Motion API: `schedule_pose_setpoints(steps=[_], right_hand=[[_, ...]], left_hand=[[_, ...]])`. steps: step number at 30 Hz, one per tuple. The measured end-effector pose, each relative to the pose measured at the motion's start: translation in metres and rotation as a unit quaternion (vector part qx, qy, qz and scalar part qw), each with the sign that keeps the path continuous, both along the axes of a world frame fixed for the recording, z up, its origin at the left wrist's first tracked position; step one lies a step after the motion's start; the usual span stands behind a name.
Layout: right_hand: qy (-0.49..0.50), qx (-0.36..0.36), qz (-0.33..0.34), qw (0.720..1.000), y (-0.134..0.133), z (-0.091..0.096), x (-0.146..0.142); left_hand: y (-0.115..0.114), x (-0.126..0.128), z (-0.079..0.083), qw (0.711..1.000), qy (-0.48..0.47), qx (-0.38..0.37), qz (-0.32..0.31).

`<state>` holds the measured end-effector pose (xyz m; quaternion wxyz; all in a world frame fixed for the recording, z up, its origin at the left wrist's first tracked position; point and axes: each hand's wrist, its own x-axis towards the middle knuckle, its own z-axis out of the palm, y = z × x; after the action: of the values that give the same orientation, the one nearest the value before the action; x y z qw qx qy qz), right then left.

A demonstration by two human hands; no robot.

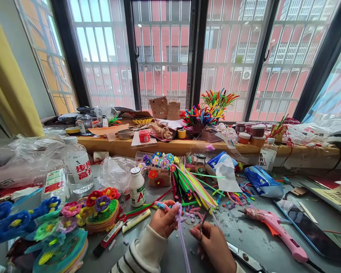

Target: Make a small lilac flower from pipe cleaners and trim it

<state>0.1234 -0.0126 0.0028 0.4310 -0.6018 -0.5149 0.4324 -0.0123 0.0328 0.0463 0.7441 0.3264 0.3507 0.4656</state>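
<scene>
My left hand is closed, pinching a lilac pipe cleaner whose top is bent into a small loop. Its long tail hangs down toward the table's near edge. A blue and pink bit also shows by the left fingers. To the right, my right hand is closed around small scissors with thin, dark blades pointing up and away. The scissors are apart from the lilac pipe cleaner. Behind both hands lies a bundle of coloured pipe cleaners, with cut scraps around it.
A pink glue gun and a phone lie at right; larger scissors lie near my right wrist. Pipe-cleaner flowers stand left, beside a white bottle, a marker and a glue stick. A flower basket stands behind.
</scene>
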Motion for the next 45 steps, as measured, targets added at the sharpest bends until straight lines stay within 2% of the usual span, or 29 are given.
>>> schedule_pose_setpoints(steps=[3, 6, 12, 14, 17, 21, 26, 32, 40, 45], right_hand=[[-0.055, 0.002, 0.0, 0.998, 0.0, 0.0, 0.0], [-0.12, 0.045, -0.023, 0.991, -0.001, 0.001, 0.001], [-0.068, 0.012, -0.006, 0.998, -0.001, -0.003, 0.002], [-0.107, 0.044, -0.015, 0.993, -0.001, -0.004, 0.002], [-0.217, 0.093, -0.016, 0.972, -0.001, -0.003, 0.004], [-0.279, 0.092, -0.014, 0.956, -0.003, -0.001, 0.005], [-0.277, 0.089, 0.002, 0.957, -0.005, 0.001, 0.004], [-0.269, 0.095, 0.017, 0.958, -0.008, 0.007, 0.002], [-0.249, 0.101, 0.03, 0.963, -0.008, 0.002, 0.003], [-0.226, 0.098, 0.044, 0.968, -0.01, 0.007, 0.002]], left_hand=[[-0.002, 0.001, 0.002, 1.0, -0.013, 0.006, -0.016], [-0.003, 0.002, 0.001, 1.0, -0.019, -0.001, -0.004], [-0.003, 0.002, 0.001, 0.999, -0.027, -0.006, 0.016], [-0.004, 0.001, 0.001, 0.999, -0.031, 0.005, 0.004], [-0.005, 0.001, 0.002, 0.999, -0.028, 0.025, -0.023], [-0.005, 0.002, 0.001, 0.996, -0.041, 0.063, -0.056], [-0.006, 0.005, -0.001, 0.995, -0.046, 0.08, -0.048], [-0.006, 0.006, -0.001, 0.997, -0.004, 0.059, -0.039], [-0.004, 0.005, -0.005, 0.997, 0.054, 0.062, -0.013], [-0.004, 0.006, -0.007, 0.996, 0.059, 0.057, -0.014]])
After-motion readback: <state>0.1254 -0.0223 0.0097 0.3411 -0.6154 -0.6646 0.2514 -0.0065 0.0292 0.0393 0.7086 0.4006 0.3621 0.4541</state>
